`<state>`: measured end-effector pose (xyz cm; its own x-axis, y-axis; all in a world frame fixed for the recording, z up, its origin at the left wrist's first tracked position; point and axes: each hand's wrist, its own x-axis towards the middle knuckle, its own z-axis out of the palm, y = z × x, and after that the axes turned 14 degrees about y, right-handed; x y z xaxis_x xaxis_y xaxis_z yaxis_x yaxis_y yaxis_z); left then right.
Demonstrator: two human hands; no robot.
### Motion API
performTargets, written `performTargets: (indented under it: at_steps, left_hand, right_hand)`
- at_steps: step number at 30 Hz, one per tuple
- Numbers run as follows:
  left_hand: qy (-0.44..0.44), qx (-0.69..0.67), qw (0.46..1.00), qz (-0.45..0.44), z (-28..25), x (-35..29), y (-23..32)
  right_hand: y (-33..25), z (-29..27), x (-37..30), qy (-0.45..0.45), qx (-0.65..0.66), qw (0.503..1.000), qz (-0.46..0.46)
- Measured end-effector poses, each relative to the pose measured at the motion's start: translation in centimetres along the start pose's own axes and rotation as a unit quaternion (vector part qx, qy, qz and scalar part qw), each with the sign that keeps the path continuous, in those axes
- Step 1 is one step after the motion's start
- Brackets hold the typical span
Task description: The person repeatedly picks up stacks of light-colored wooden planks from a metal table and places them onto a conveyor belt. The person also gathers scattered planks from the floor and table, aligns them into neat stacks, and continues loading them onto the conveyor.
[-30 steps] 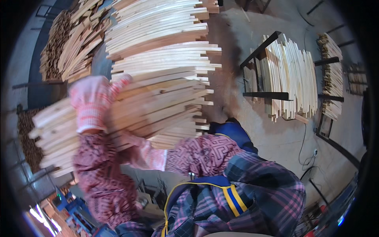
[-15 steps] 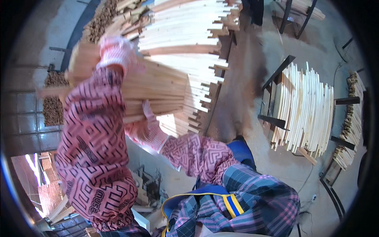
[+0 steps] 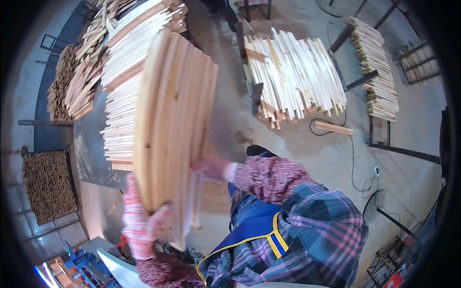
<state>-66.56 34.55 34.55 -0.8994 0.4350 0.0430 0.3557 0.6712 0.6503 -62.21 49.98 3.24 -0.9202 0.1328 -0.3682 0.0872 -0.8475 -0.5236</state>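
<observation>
Bundle of pale wooden slats (image 3: pixel 173 129) held upright at centre-left, long edges running from about 12 o'clock down to 6 o'clock, fanned slightly at the top. Left hand (image 3: pixel 139 223) in a pink-and-white glove clamped round the bundle's lower edge at 7 o'clock, fingers wrapped on the near face. Right hand (image 3: pixel 209 168), gloved too, pressed against the bundle's right edge at about 4 o'clock of it, closed on the slats though its fingers mostly hidden behind the wood. Patterned sleeves and a blue apron (image 3: pixel 252 225) low in the picture at 5 o'clock.

Behind the bundle, at 11 o'clock, a tall stack of similar slats (image 3: pixel 122 91) lying flat. Further at 10 o'clock, darker heaped sticks (image 3: pixel 72 81). At 1 o'clock, a spread of pale slats on a dark metal rack (image 3: pixel 293 77); another rack-borne stack (image 3: pixel 379 77) at 2 o'clock. Loose short board (image 3: pixel 333 128) and black cable (image 3: pixel 355 163) on the concrete floor (image 3: pixel 413 129) at 3 o'clock.
</observation>
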Motion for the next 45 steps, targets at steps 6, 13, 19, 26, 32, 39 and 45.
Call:
performTargets:
  at_steps: [6,13,19,26,32,39,45]
  left_hand:
    - [-0.112,0.142,0.975,0.131,13.5,-2.5,2.2]
    - [-0.322,0.176,0.922,0.125,31.5,0.8,13.5]
    - [-0.373,0.057,0.924,0.070,52.8,3.1,25.0]
    - [-0.361,-0.205,0.906,-0.080,73.6,1.3,31.5]
    - [-0.115,0.154,0.959,0.209,85.9,7.9,27.3]
    - [-0.192,0.209,0.954,0.100,85.7,9.8,29.5]
    - [-0.302,0.151,0.941,-0.030,87.0,10.3,30.2]
  right_hand:
    - [-5.6,-14.4,-13.3,-0.018,0.237,0.952,0.190]
    - [-3.6,-37.7,-21.2,0.368,0.018,0.925,-0.092]
    - [-26.5,-46.6,-28.4,0.500,0.035,0.853,-0.146]
    - [-51.9,-58.5,-30.9,0.481,-0.365,0.792,-0.093]
    - [-55.0,-67.3,-16.6,0.478,-0.632,0.607,0.057]
    - [-49.7,-72.9,-14.4,0.494,-0.617,0.610,0.064]
    - [-49.8,-75.7,-14.7,0.499,-0.531,0.685,0.017]
